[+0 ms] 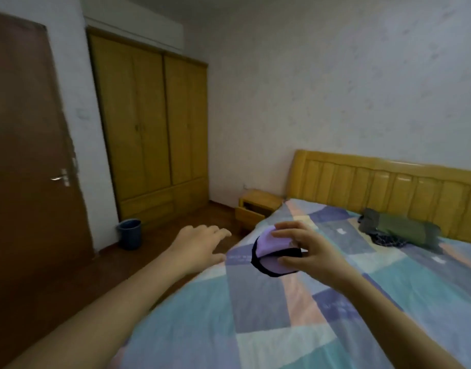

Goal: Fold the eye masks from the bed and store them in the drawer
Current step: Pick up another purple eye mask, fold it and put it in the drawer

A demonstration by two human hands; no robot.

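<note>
My right hand (306,249) pinches a folded lilac eye mask (269,251) with a black trim, held just above the left edge of the bed (282,328). My left hand (199,243) is stretched out flat beside it, over the bed's edge and the floor, fingers apart and holding nothing. Beyond both hands stands a small wooden bedside table (258,206) at the head of the bed, and its drawer (249,217) is pulled open.
A patchwork quilt in blue, teal and pink covers the bed. Green and dark folded clothes (399,230) lie near the wooden headboard (388,177). A blue bin (129,233) stands by the yellow wardrobe (149,121). A brown door (29,155) is at the left.
</note>
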